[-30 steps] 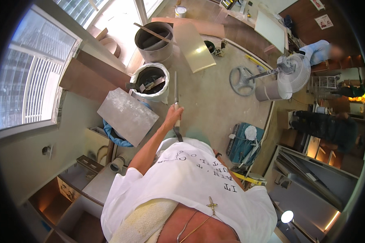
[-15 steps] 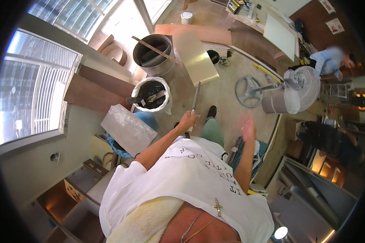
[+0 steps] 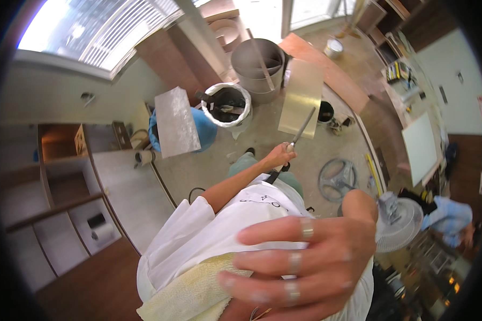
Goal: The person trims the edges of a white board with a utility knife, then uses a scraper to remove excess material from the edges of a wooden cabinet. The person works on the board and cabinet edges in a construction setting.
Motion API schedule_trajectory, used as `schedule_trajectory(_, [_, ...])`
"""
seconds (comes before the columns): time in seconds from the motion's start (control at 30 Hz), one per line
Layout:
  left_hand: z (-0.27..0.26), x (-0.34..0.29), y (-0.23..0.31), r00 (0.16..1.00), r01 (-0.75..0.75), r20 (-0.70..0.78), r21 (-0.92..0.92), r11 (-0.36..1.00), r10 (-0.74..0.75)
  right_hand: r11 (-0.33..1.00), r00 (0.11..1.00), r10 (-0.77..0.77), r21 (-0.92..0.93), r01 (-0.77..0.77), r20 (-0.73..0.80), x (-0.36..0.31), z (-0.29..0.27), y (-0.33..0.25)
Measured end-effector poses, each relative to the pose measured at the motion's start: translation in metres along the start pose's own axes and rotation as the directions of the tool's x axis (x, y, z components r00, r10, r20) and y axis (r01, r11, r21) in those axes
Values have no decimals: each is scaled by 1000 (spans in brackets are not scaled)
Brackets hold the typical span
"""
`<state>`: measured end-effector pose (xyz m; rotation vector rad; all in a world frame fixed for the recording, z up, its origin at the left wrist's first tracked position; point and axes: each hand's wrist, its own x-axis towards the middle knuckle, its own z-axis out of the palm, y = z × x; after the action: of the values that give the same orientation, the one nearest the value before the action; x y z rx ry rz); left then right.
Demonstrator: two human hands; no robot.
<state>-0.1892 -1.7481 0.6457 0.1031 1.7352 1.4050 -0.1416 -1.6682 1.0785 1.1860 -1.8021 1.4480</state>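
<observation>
My left hand (image 3: pixel 281 155) is closed around the pale handle of a long, thin grey rod-shaped tool (image 3: pixel 304 128). The tool slants up and away to the right, its tip over the floor beside a shiny gold-coloured sheet (image 3: pixel 301 93). Close to the camera, my right hand (image 3: pixel 318 259) is raised in front of my chest with its fingers apart and slightly bent. It wears silver rings, and nothing shows in it. Below it, a pale yellow towel (image 3: pixel 190 294) lies over my white shirt (image 3: pixel 171 249).
Ahead stand a white-lined bin (image 3: pixel 245 113) and a large grey cylinder (image 3: pixel 262 88). A grey board (image 3: pixel 175 123) rests on a blue bag (image 3: pixel 205 130). A fan (image 3: pixel 400 227) stands at right, near a person in light blue (image 3: pixel 449 214). Shelving (image 3: pixel 64 208) lines the left.
My right hand has risen from low at the right to close before the camera. The view has turned rightward; my left hand still holds the rod-shaped tool.
</observation>
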Motion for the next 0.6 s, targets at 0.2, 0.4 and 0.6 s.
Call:
schedule_trajectory(0.2, [-26, 5, -18, 933, -182, -226, 378, 908, 281, 925, 930, -257, 346, 158, 263, 46, 3, 22])
schedule_trajectory(0.4, [-56, -13, 6, 897, -79, -441, -96, 992, 29, 615, 683, -583, 789, 15, 441, 80, 44, 36])
schedule_trajectory(0.6, [-89, -20, 12, 808, -86, -588, -182, 979, -38, 667, 696, -603, 725, 172, 389, 93, 83, 24])
